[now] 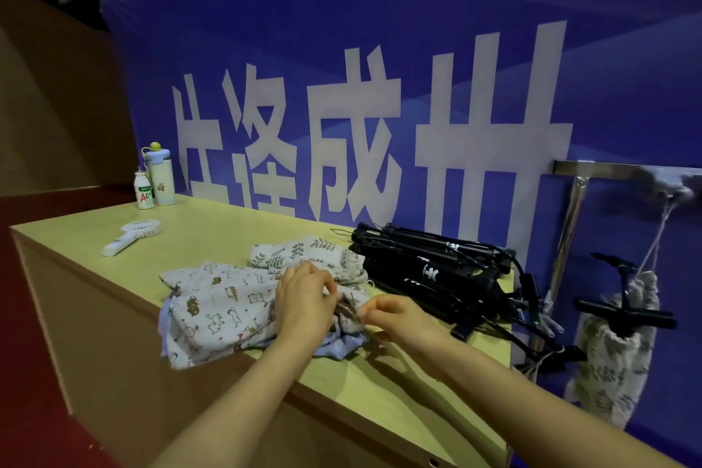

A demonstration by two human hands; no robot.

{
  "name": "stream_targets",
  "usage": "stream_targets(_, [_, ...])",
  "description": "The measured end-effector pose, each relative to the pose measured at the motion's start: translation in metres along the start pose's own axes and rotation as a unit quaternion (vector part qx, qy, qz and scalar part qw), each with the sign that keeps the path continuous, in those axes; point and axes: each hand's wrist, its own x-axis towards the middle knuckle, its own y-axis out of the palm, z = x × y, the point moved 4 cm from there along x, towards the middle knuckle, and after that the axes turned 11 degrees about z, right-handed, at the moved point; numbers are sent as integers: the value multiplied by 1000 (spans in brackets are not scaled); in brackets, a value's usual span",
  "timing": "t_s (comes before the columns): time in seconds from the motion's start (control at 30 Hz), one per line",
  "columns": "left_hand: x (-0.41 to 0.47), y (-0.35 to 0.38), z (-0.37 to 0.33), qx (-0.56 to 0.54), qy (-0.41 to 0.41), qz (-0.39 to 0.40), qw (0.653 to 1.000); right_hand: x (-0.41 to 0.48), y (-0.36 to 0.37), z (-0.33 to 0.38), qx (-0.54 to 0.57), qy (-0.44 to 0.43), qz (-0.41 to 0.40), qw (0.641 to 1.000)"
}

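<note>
Nearest at 6 o'clock, my left grip (304, 296) and my right grip (395, 315) meet over the cat-print cloth (216, 308), which lies bunched on the tabletop (212, 228) near its front edge. The left grip is curled, fingertips pinching a fold of that cloth. The right grip, just beside it at 3 o'clock, is closed in a pinch on the same cloth's edge. I cannot identify a dark part between the two. A leaf-print cloth (300, 251) touches the pile at 12 o'clock. Black hangers (437, 270) are stacked at 2 o'clock. A white hand fan (131, 236) lies at 10 o'clock, and two bottles (161, 179) stand beyond it at 11 o'clock.
</note>
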Motion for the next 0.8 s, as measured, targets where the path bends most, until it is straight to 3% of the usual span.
stream_targets(0.13, [-3,7,9,-3,-8,38,999,7,12,16,-1,-11,-28,1000])
stream_targets(0.23, [-4,4,15,-25,-2,40,999,14,10,33,58,-39,-56,996])
stream_targets(0.37, [-2,-19,17,-90,13,-16,996,23,0,69,158,-81,-84,981])
stream_targets(0.6, [0,-68,29,-124,32,-115,985,41,13,128,265,-152,-43,951])
stream_targets(0.8, [3,-134,37,-167,36,-242,955,39,31,183,277,-212,-10,937])
